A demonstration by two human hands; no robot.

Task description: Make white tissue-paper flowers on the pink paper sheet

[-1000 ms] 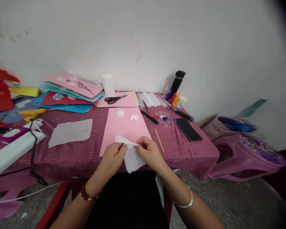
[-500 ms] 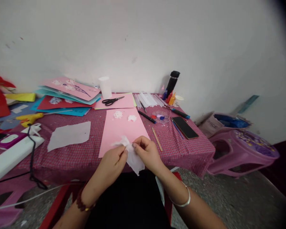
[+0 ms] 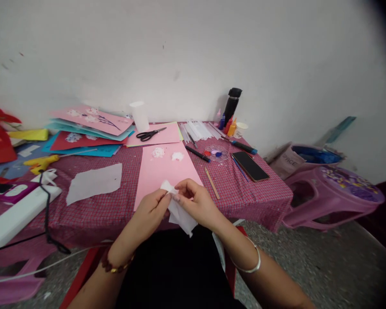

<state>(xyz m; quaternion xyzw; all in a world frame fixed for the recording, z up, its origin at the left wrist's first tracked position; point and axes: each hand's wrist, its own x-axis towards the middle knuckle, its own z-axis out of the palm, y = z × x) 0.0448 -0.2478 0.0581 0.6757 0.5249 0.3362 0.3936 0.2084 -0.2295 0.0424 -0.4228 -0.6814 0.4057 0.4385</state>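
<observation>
Between my hands is a crumpled white tissue (image 3: 182, 216), its loose end hanging over the table's front edge. My left hand (image 3: 151, 210) pinches it from the left, thumb against the fingers. From the right, my right hand (image 3: 197, 201) grips the gathered upper part with bent fingers. Beneath and beyond them lies a pink sheet of paper (image 3: 148, 180) bearing two white tissue blossoms (image 3: 158, 152), the left one dotted with red. A flat white tissue piece (image 3: 94, 183) rests to the left on the checked cloth.
Black scissors (image 3: 147, 135) lie on paper behind the pink sheet. To the right are a black marker (image 3: 197, 153), a paint palette (image 3: 217, 152), a wooden stick (image 3: 212, 183) and a phone (image 3: 250, 166). A yellow glue gun (image 3: 41, 163) and white power strip (image 3: 21, 216) sit left.
The tissue's top has been gathered into a tighter bunch, where before it spread out over the pink sheet. Both hands still hold it, with the right fingers shifted slightly. The view has tilted a little.
</observation>
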